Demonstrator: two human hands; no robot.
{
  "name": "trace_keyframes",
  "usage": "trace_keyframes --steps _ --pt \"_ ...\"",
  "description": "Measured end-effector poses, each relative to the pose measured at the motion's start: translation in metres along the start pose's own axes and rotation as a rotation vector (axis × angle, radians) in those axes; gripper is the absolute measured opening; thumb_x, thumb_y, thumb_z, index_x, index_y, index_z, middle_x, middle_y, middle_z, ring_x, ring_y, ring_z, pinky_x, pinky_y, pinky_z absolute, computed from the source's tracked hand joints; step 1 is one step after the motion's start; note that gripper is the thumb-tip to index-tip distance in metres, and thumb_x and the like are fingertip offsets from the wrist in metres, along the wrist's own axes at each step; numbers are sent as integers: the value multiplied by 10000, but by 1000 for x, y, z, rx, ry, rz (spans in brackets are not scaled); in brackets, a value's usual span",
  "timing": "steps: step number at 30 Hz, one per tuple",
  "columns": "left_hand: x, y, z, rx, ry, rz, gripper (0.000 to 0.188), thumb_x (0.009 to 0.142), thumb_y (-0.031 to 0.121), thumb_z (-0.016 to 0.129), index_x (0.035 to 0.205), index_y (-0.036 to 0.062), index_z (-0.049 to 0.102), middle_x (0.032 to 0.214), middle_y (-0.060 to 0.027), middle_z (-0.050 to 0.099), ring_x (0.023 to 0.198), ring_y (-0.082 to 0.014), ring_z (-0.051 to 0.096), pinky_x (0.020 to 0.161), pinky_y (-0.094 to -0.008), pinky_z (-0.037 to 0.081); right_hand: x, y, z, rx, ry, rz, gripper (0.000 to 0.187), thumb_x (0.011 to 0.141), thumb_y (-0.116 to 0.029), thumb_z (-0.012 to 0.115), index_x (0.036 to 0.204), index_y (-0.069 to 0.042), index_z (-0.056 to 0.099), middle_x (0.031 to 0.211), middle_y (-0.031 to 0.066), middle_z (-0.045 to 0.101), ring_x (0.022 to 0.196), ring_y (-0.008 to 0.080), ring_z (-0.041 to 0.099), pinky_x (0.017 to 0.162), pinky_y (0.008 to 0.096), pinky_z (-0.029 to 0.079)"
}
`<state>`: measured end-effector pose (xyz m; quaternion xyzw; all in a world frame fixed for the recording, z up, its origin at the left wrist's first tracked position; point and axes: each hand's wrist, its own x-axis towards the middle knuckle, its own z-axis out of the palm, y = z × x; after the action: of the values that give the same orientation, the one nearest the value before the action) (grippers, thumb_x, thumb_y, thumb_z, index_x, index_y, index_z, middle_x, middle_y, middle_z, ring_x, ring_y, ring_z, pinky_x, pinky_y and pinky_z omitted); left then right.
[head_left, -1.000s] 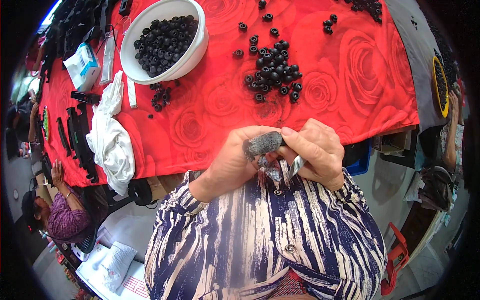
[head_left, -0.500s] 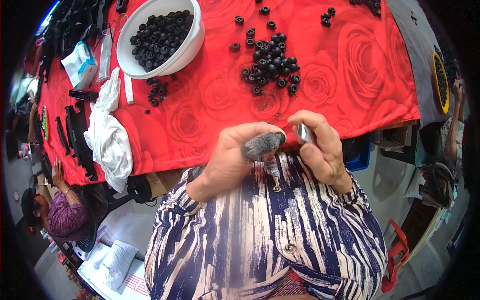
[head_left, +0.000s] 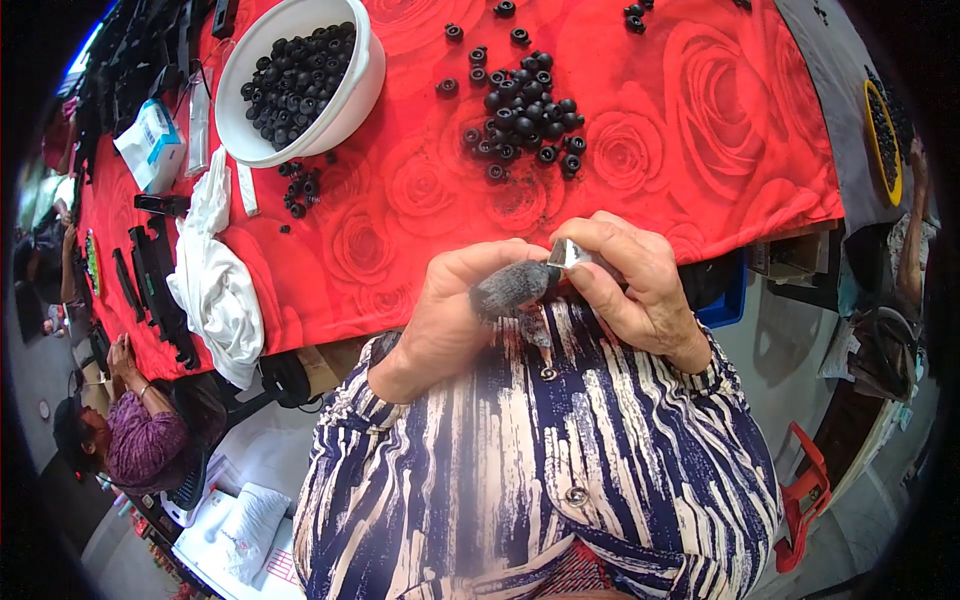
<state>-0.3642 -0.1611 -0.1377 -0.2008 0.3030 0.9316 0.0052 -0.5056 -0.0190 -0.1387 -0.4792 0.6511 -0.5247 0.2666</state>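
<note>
My left hand (head_left: 430, 315) is closed in a pinch in front of my chest. One of its fingers wears a dark grey, dusty cover (head_left: 508, 291). A small black piece shows at its fingertips, mostly hidden, looking like the black round parts on the table. My right hand (head_left: 645, 290) grips a small, flat, shiny metal blade (head_left: 566, 253) between thumb and fingers. The blade's edge is at the left fingertips, against or very close to the black piece. Beyond my hands lies a loose pile of black round parts (head_left: 525, 125), with dark crumbs on the cloth before it.
A white bowl (head_left: 372, 85) of black parts stands far left, a small cluster (head_left: 297, 188) beside it. A white cloth (head_left: 218, 305), black strips (head_left: 150, 290) and a box (head_left: 153, 150) lie left on the red tablecloth (head_left: 400, 215). People sit left and right; a yellow tray (head_left: 893, 180) is far right.
My right hand has moved left, bringing the metal blade from a gap away up to the left fingertips. The view has shifted slightly. At left, the other person's hands have come together.
</note>
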Motion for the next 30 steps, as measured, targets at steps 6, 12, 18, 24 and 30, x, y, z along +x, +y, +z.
trace_keyframes --steps 6,12,18,24,30 --pt "1 2 1 5 -28 18 209 883 94 592 1060 -13 618 1000 -50 629 887 -95 587 741 -212 467 2 2 -3 -18 -26 -28 203 844 -80 565 998 50 574 777 112 576 655 204 530 584 301 410" --pt "3 -2 -2 -20 -27 -7 214 884 109 595 1056 -16 617 1000 -54 635 882 -90 587 735 -208 465 1 7 -5 -14 -35 -51 203 837 -104 582 977 43 583 742 98 570 611 198 518 545 299 394" --pt "3 -1 -1 -67 0 -77 225 879 122 605 1060 -12 617 971 -54 648 844 -89 597 716 -210 473 3 13 -6 -27 -32 -114 192 834 -105 586 966 35 593 693 86 574 601 192 529 538 304 405" --pt "2 2 0 -19 64 -207 213 888 138 595 1043 -4 624 908 -33 638 768 -77 588 660 -212 476 3 20 -5 10 -42 -199 244 757 -75 665 973 19 598 655 103 520 549 257 527 503 347 413" --pt "-1 -1 -9 -28 35 -334 388 797 273 701 1059 -1 617 977 -78 658 860 -137 610 762 -294 485 -2 27 -3 -165 -18 -395 361 705 -103 703 1018 37 593 644 68 505 529 228 509 478 339 404"
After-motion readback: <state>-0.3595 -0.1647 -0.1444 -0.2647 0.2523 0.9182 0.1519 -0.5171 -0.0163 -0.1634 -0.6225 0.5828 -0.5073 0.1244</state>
